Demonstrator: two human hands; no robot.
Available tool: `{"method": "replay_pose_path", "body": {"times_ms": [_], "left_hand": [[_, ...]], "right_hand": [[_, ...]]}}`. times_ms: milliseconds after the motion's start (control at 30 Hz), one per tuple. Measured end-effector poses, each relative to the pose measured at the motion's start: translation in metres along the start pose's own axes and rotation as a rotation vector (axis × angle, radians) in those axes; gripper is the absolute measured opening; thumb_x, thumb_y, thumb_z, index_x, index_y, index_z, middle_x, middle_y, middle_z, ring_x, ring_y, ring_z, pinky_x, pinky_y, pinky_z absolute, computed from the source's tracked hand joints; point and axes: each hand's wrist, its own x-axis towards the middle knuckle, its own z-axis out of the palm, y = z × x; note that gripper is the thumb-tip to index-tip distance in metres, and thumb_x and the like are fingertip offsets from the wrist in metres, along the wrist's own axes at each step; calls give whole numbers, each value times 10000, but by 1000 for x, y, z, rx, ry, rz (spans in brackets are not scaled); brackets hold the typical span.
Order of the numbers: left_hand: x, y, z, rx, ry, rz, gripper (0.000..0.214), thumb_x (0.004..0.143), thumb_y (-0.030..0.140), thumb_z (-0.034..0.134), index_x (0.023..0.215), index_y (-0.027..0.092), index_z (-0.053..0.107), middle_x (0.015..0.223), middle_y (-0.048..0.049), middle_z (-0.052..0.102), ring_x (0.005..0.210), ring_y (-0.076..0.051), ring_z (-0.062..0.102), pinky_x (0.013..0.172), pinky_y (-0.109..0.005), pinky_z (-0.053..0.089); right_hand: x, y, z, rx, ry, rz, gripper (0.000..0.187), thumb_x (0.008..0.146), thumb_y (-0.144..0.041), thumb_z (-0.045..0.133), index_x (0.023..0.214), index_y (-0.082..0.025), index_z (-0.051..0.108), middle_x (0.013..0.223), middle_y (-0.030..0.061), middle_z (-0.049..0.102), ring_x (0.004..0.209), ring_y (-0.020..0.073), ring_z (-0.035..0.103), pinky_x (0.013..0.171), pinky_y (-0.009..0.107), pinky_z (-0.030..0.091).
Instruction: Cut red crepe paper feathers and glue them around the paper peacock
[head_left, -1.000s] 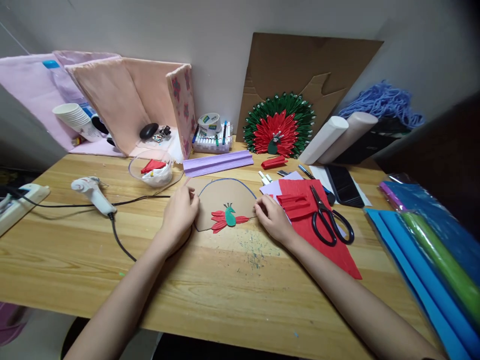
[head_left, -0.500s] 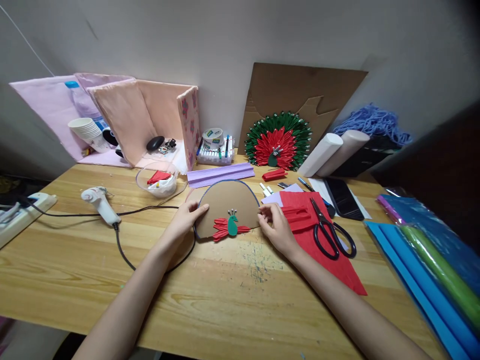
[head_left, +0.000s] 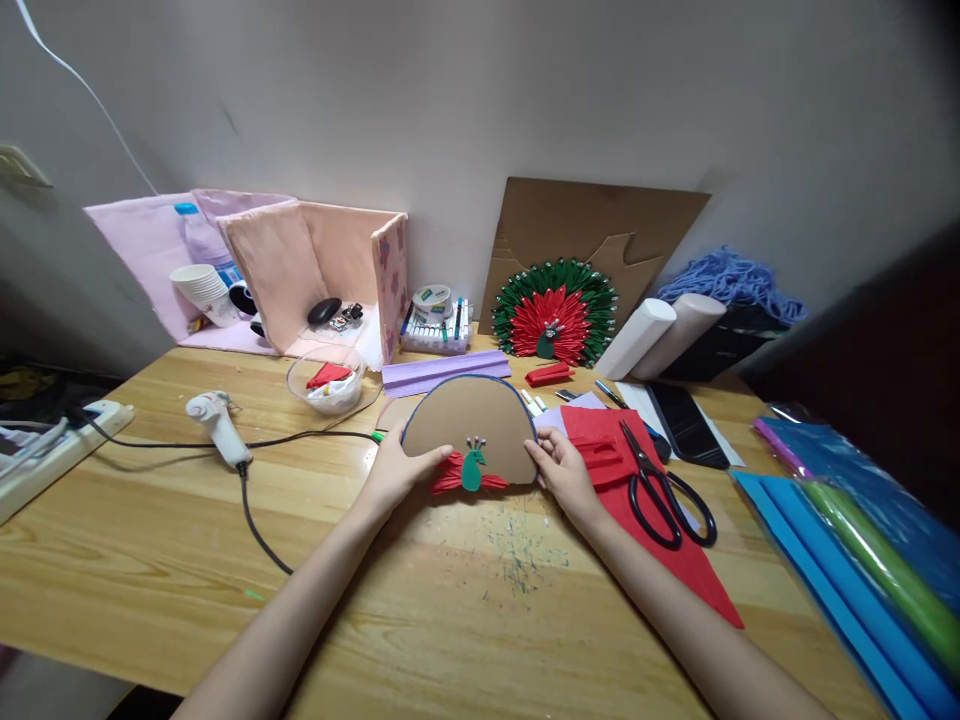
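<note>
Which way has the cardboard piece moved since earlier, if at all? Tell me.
Yes, the cardboard piece has shifted toward the purple strip: its curved edge now overlaps the strip in view, where a gap at first showed between them.

L hand [head_left: 396, 472] & R hand [head_left: 564, 472]: both bare, slim build, w/ slender fingers [head_left: 553, 452]. L thumb [head_left: 433, 458] long, rounded at tip; nails too small to make out. L forearm [head_left: 296, 610] & R forearm [head_left: 675, 612] also bare, approx. same build, smooth outline, narrowest at wrists [head_left: 377, 500], widening gradually twd lower edge of view. Bare all the way to that edge; upper arms & clothing out of view. Knuckle detail blurred.
</note>
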Motion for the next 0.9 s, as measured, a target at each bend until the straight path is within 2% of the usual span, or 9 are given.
{"method": "replay_pose_path", "body": {"times_ms": [100,200,333,433,567,633,733,800,900], "left_hand": [[-1,-3,-1,10,-19,28,574,617,343,762,1126,147,584,1129,-117,653,1033,-246,613,940,-372,453],[1,-9,-1,-26,-10,8,511,649,377,732,1081,137,601,1099,-122,663,1019,-252,616,931,-378,454],[9,-13,-6,-135,76,-132,412,718,473,613,952,134,617,924,-97,700,813,-220,657,734,-345,518],[19,-9,-27,-198,200,-170,421,754,521,494,863,136,627,745,-65,686,614,-182,624,571,-303,496],[28,-4,-66,-175,421,-58,539,816,498,311,571,132,621,654,-99,666,602,-159,568,509,-245,413],[31,-4,-78,-214,535,-38,454,777,433,362,527,138,602,590,-81,645,534,-137,507,473,-235,367],[34,-5,-85,-249,566,-43,343,703,393,435,560,132,606,585,-60,639,469,-106,426,424,-218,294],[35,-5,-84,-269,566,-51,306,660,392,471,587,129,609,619,-58,649,468,-96,425,419,-207,288],[35,-3,-81,-291,553,-73,303,615,404,500,599,123,613,629,-55,647,472,-91,443,424,-199,307]], "right_hand": [[0,2,-1,-36,-3,6,293,744,-455,640,853,-213,515,668,-36,578,412,66,426,330,171,271],[-1,2,0,-34,-23,-18,269,764,-440,623,857,-210,516,669,-35,573,415,56,411,338,168,282],[-1,0,1,-24,10,-40,287,756,-453,623,862,-215,502,682,-43,583,398,50,411,320,165,289],[-1,-2,0,6,73,-73,319,754,-472,620,896,-229,470,717,-48,598,398,58,432,335,182,362],[0,-9,-3,100,202,-125,316,767,-476,610,892,-238,445,618,-75,532,409,68,407,377,194,411],[1,-12,-4,155,257,-126,315,766,-480,608,883,-239,443,594,-79,504,407,70,388,384,199,412],[2,-14,-4,230,281,-94,332,744,-494,623,853,-236,444,659,-52,541,438,81,423,397,220,430],[1,-13,-3,254,247,-57,346,728,-501,637,847,-233,453,702,-31,569,466,92,460,394,224,433],[0,-8,-1,242,126,6,355,722,-509,643,850,-222,477,667,-31,570,459,93,474,387,221,438]]}}
